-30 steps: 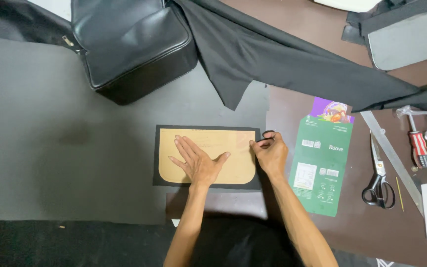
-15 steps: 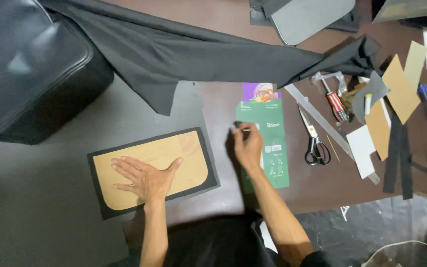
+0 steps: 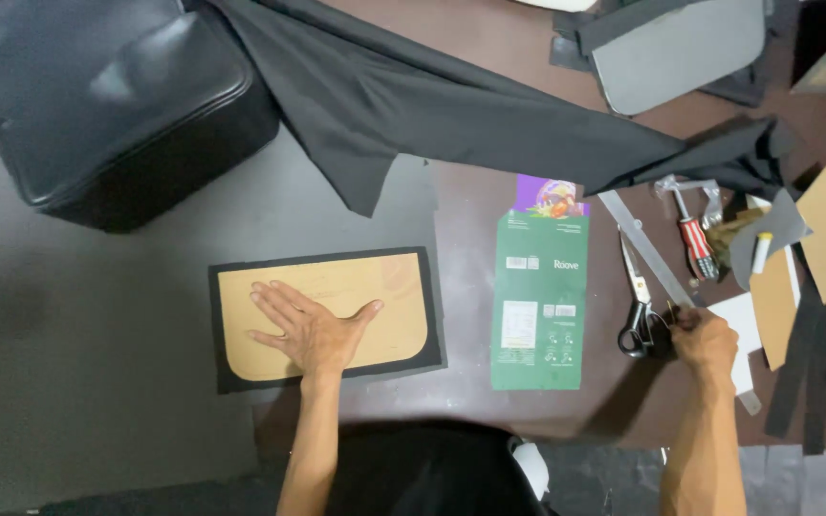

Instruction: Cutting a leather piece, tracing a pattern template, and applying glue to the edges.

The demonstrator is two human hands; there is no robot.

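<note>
1 tan cardboard template (image 3: 336, 311) is pressed flat onto 1 black panel (image 3: 231, 382) on the worktop (image 3: 470, 205) by the left hand (image 3: 306, 330), fingers spread. The right hand (image 3: 705, 344), fingers curled together, is placed at the handles of 1 pair of scissors (image 3: 638, 301), beside 1 metal ruler (image 3: 647, 248). Between the 2 hands, 1 flattened green carton (image 3: 539, 296) is laid. 1 red-handled screwdriver (image 3: 695, 239) is seen nearby.
</note>
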